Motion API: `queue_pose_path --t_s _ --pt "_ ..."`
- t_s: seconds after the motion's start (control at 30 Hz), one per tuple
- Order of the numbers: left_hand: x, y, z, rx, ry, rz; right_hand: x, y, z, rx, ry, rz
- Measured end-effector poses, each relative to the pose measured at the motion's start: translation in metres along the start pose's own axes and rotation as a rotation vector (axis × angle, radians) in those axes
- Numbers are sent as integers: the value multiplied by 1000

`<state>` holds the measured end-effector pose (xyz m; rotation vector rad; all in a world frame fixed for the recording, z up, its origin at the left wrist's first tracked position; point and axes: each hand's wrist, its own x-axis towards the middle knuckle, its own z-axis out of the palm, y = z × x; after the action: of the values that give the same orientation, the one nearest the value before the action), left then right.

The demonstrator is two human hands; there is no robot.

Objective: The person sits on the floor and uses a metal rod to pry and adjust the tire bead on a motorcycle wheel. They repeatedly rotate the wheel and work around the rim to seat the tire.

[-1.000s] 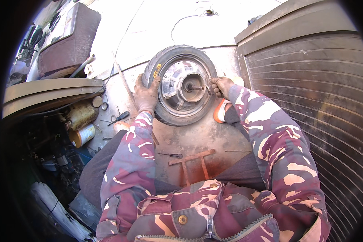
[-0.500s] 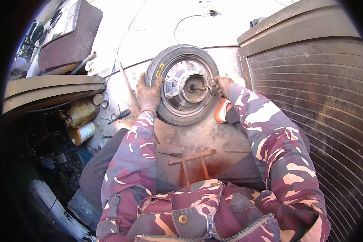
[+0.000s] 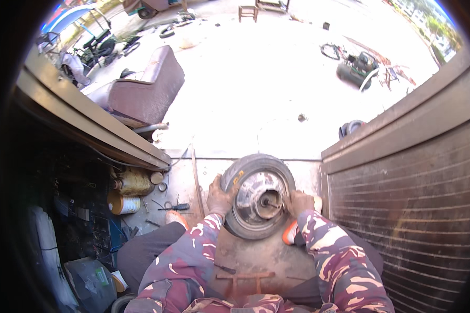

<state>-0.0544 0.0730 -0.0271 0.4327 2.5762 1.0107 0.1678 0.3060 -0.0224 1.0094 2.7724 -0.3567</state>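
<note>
Wheel (image 3: 258, 197): upright on floor betw. person's knees, hub facing up.
L hand (image 3: 220, 197): fingers clamped on tyre's left edge.
R hand (image 3: 297, 201): gripping right rim.
Nearby: screwdriver (image 3: 175, 207), can (image 3: 122, 203) at left.

Jacket (image 3: 203, 276): long-sleeved, camouflage pattern in maroon, pink and off-white patches, covering both arms to the wrists. Left hand (image 3: 220, 197) and right hand (image 3: 299, 202): bare, no gloves. Trousers (image 3: 141, 253): dark grey. Footwear: orange shoes (image 3: 289, 233), one visible at each side of the legs.
</note>
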Motion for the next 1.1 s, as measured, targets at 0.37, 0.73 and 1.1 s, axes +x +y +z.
queue_pose_path --t_s 0.37,0.73,1.1 --pt "-1 6 -4 33 -58 -88 29 24 11 -163 -322 -73" --pt "-1 12 -8 27 -65 -99 40 70 126 608 -230 681" --pt "-2 9 -8 3 -69 -94 16 33 3 -310 -284 -172"
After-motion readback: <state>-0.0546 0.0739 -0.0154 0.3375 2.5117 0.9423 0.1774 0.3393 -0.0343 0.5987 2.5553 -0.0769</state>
